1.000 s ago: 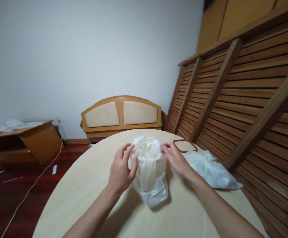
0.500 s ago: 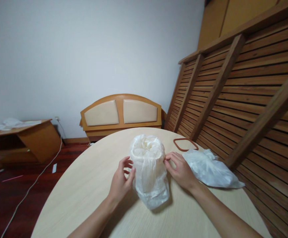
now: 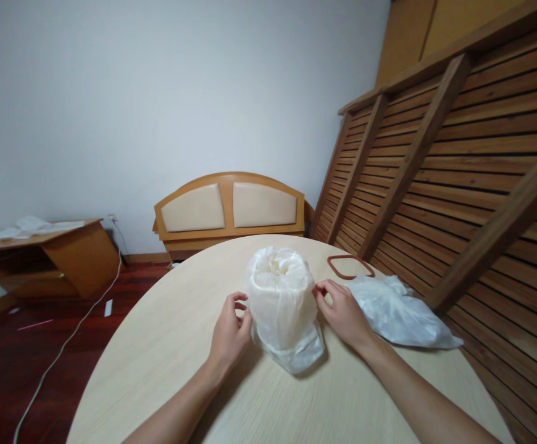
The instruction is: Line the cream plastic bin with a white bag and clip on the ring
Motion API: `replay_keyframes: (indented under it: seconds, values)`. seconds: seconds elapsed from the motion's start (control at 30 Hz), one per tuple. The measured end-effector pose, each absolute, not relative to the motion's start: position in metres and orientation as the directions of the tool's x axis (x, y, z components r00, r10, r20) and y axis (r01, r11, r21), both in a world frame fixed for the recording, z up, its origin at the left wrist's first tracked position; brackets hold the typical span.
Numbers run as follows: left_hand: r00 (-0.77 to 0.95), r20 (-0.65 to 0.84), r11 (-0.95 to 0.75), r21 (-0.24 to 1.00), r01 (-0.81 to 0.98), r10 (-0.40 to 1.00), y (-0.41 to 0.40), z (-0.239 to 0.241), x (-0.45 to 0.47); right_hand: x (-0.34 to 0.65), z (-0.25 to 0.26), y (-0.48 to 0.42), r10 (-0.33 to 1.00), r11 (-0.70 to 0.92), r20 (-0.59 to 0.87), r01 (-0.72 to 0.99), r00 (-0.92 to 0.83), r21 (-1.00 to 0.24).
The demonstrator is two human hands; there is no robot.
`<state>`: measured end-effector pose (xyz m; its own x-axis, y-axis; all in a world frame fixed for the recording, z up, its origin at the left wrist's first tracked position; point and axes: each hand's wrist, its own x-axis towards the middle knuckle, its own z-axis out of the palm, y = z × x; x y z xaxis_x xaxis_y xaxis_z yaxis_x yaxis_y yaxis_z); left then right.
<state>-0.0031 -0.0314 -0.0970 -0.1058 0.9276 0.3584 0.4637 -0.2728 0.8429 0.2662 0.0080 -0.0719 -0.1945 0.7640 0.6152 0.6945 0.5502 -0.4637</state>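
Note:
A thin white plastic bag (image 3: 283, 320) covers a small upright container on the table, which looks like a bin. The bag is folded over the container's rim, and its middle sinks into the opening. Its loose lower part hangs down the front and spreads onto the tabletop. At the bag's left side, my left hand (image 3: 231, 330) pinches the film between thumb and fingers. On the right, my right hand (image 3: 342, 313) grips the bag's edge with its fingertips just below the rim. The container's wall is mostly hidden behind the film.
The round pale table (image 3: 166, 333) carries a brown rounded-square ring (image 3: 342, 275) and a filled whitish plastic bag (image 3: 402, 314) at the right. A slatted wooden panel (image 3: 416, 203) leans beyond. A headboard (image 3: 229, 200), low cabinet (image 3: 78, 256) and cable (image 3: 71, 342) lie farther off.
The bag's lower front has risen a little and its film looks puffier around the rim. Both hands stay at its sides. The whole view has shifted slightly.

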Motion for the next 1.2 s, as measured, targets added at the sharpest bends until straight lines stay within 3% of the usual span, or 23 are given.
replay_keyframes:
  seconds: [0.23, 0.53, 1.0, 1.2]
  values:
    - [-0.097, 0.388, -0.291, 0.812, 0.506, 0.916, -0.021, -0.118, -0.005, 0.273, -0.077, 0.013, 0.848, 0.435, 0.528, 0.636, -0.051, -0.638]
    - [-0.008, 0.395, -0.349, 0.821, 0.452, 0.919, -0.027, -0.110, -0.001, 0.264, -0.068, 0.004, 0.759, 0.557, 0.616, 0.700, -0.210, -0.448]
    - [-0.004, 0.412, -0.356, 0.791, 0.497, 0.911, -0.029, -0.109, 0.003, 0.257, -0.071, 0.003, 0.770, 0.568, 0.579, 0.702, -0.268, -0.430]
    - [-0.010, 0.394, -0.305, 0.727, 0.616, 0.919, -0.027, -0.109, -0.007, 0.268, -0.077, 0.012, 0.773, 0.536, 0.606, 0.707, -0.189, -0.462]
